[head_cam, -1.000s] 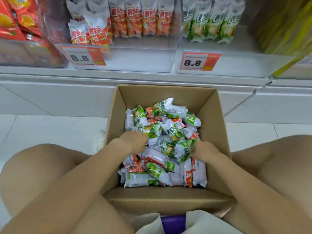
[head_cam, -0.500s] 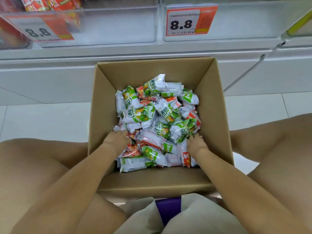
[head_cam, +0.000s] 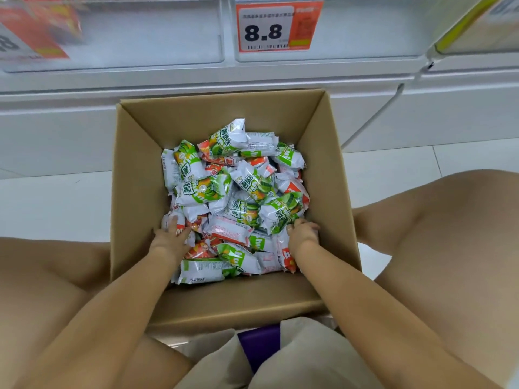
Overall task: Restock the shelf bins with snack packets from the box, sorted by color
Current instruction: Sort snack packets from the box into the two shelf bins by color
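An open cardboard box point(head_cam: 140, 175) stands on the floor between my knees, holding several green and red snack packets in a mixed heap. My left hand point(head_cam: 170, 238) is low on the heap's left side, fingers curled over a red packet point(head_cam: 187, 226). On the right side, my right hand point(head_cam: 303, 231) grips the lower edge of a green packet point(head_cam: 280, 213). Above are the clear shelf bins: the left bin point(head_cam: 146, 32) shows blurred red packets point(head_cam: 47, 23) at its far left, and the right bin point(head_cam: 370, 29) shows no packets in view.
An orange price tag reading 8.8 point(head_cam: 276, 26) hangs on the right bin. A yellow package point(head_cam: 463, 23) sits at the far right of the shelf. White floor tiles point(head_cam: 56, 203) lie either side of the box, and my knees flank it.
The view has tilted down and closer, so the shelf packets left the frame. Both hands drew back toward the near side of the heap and closed on packets.
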Available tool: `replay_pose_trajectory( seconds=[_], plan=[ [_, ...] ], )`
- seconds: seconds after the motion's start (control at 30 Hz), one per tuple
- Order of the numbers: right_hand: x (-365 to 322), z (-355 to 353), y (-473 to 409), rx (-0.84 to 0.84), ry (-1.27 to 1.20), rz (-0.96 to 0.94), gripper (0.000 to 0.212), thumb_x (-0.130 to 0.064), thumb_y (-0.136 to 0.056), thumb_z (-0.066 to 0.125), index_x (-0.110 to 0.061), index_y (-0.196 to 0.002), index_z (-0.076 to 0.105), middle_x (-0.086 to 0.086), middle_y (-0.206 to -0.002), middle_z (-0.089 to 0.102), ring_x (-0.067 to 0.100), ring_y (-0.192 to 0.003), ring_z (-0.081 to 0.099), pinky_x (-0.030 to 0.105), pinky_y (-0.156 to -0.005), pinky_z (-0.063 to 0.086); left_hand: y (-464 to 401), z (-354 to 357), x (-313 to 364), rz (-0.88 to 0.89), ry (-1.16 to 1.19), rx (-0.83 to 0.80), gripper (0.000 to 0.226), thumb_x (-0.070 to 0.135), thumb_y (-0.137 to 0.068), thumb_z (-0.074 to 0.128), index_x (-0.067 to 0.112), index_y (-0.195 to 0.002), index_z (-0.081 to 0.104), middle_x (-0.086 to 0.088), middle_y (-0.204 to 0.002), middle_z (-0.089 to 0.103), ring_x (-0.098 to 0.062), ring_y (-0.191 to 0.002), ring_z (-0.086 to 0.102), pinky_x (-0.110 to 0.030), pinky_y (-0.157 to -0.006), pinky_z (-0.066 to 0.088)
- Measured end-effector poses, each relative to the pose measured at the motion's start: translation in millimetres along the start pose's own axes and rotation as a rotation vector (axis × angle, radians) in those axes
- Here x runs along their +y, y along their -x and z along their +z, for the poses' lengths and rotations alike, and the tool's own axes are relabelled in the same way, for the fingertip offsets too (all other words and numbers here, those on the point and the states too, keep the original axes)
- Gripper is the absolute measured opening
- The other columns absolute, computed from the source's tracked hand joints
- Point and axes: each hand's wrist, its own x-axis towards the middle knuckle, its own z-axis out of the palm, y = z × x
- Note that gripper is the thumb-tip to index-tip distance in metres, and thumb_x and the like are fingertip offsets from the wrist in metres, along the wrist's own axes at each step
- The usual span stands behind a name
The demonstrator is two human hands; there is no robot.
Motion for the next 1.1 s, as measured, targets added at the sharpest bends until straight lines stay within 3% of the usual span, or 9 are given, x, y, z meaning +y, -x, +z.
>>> replay_pose_trajectory(
  seconds=[0.1, 0.2, 0.3, 0.4, 0.67, 0.77, 0.83, 1.0, 1.1],
  plan=[
    [6, 0, 6, 0.034, -0.045, 0.000, 0.053, -0.016, -0.102, 0.037, -0.008, -0.151, 0.018, 0.013, -0.158, 0.009, 0.044, -0.139, 0.017, 0.051, -0.096, 0.042, -9, 5, 0, 0.025, -0.166, 0.026, 0.060, 0.027, -0.099, 0.049, 0.028, -0.151, 0.021, -0.004, -0.162, -0.009, -0.036, -0.146, -0.015, -0.063, -0.110, 0.020],
    [18, -10, 18, 0.058, -0.061, -0.010, 0.048, -0.014, -0.101, 0.034, -0.010, -0.149, 0.028, 0.018, -0.156, 0.018, 0.046, -0.141, 0.012, 0.054, -0.106, 0.032, -4, 0, -6, 0.053, -0.044, 0.114, 0.051, 0.010, -0.099, 0.044, 0.018, -0.148, 0.031, -0.007, -0.156, 0.024, -0.032, -0.147, 0.004, -0.050, -0.106, 0.036],
    [25, -24, 35, 0.142, -0.101, -0.018, 0.047, -0.015, -0.091, 0.057, -0.015, -0.136, 0.043, 0.011, -0.136, 0.051, 0.035, -0.130, 0.039, 0.053, -0.109, 0.024, 8, -11, -14, 0.063, 0.126, 0.262, 0.037, 0.002, -0.096, 0.043, 0.014, -0.130, 0.052, -0.005, -0.131, 0.054, -0.023, -0.127, 0.046, -0.031, -0.092, 0.046],
    [30, -36, 59, 0.256, -0.501, -0.045, 0.056, -0.039, -0.086, 0.063, -0.012, -0.130, 0.041, 0.006, -0.121, 0.058, 0.027, -0.112, 0.055, 0.039, -0.093, 0.040, 9, -6, -24, -0.030, 0.335, 0.305, 0.030, 0.004, -0.093, 0.047, 0.013, -0.119, 0.060, -0.004, -0.119, 0.062, -0.020, -0.109, 0.060, -0.029, -0.090, 0.051],
    [32, -33, 76, 0.193, -1.544, -0.094, 0.062, -0.069, -0.063, 0.067, -0.017, -0.095, 0.061, 0.005, -0.100, 0.065, 0.018, -0.086, 0.060, 0.029, -0.072, 0.043, 23, 8, -4, -0.004, 0.311, 0.143, 0.048, 0.011, -0.094, 0.051, 0.018, -0.141, 0.041, -0.011, -0.146, 0.032, -0.030, -0.128, 0.043, -0.037, -0.100, 0.044],
    [28, -30, 74, 0.078, -1.849, -0.114, 0.078, -0.072, -0.072, 0.061, -0.021, -0.130, 0.055, 0.002, -0.138, 0.051, 0.019, -0.122, 0.051, 0.031, -0.096, 0.042, 19, 12, 3, -0.021, 0.174, 0.112, 0.052, 0.016, -0.100, 0.041, 0.023, -0.150, 0.028, -0.012, -0.159, 0.005, -0.034, -0.135, 0.035, -0.038, -0.102, 0.043],
    [25, -27, 71, -0.029, -2.070, -0.132, 0.070, -0.060, -0.082, 0.060, -0.024, -0.140, 0.045, -0.001, -0.142, 0.044, 0.020, -0.130, 0.043, 0.036, -0.099, 0.041, 17, 12, 8, -0.026, 0.046, 0.111, 0.052, 0.020, -0.103, 0.035, 0.023, -0.153, 0.021, -0.013, -0.161, -0.006, -0.035, -0.133, 0.038, -0.038, -0.096, 0.046],
    [21, -30, 65, -0.070, -2.281, -0.187, 0.012, -0.036, -0.085, 0.066, -0.025, -0.084, 0.060, -0.009, -0.065, 0.057, 0.008, -0.066, 0.053, 0.029, -0.072, 0.048, 13, 11, 12, -0.022, -0.151, 0.157, 0.051, 0.021, -0.102, 0.030, 0.013, -0.152, 0.020, -0.015, -0.160, -0.009, -0.034, -0.117, 0.053, -0.039, -0.071, 0.044],
    [17, -39, 63, -0.050, -2.241, -0.193, 0.018, -0.039, -0.081, 0.069, -0.023, -0.087, 0.063, -0.007, -0.068, 0.056, 0.011, -0.073, 0.053, 0.027, -0.076, 0.047, 10, 8, 4, -0.044, -0.055, 0.208, 0.049, 0.021, -0.102, 0.032, 0.015, -0.150, 0.026, -0.019, -0.159, -0.001, -0.037, -0.122, 0.047, -0.036, -0.070, 0.044]
  ],
)
